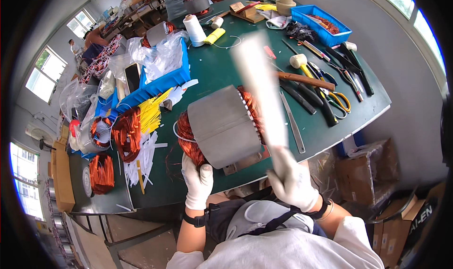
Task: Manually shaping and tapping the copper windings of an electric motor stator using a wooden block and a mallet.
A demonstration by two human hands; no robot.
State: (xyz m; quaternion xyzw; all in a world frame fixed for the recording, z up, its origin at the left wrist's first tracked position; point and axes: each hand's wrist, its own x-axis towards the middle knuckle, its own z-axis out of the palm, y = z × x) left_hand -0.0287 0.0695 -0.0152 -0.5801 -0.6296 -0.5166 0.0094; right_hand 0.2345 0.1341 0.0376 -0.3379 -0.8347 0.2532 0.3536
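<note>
A motor stator [224, 127] with a smooth grey core lies on its side on the green table in front of me. Copper windings [189, 137] bulge from its left end, tied with white cord, and more show at the right end. My left hand [197, 181], in a white glove, grips the lower edge of the left winding, its fingers partly hidden behind the copper. My gloved right hand [293, 181] is closed round the handle of a long pale mallet [264, 89], raised beside the stator's right end. Motion smears the mallet, so its head is indistinct.
Right of the stator lie a metal strip [293, 122], a wooden stick [306, 80], scissors [339, 104] and a yellow-handled mallet [299, 62]. Left are a blue bin [160, 80], copper coils [126, 134] and yellow strips [152, 113]. A thread cone [194, 30] stands behind.
</note>
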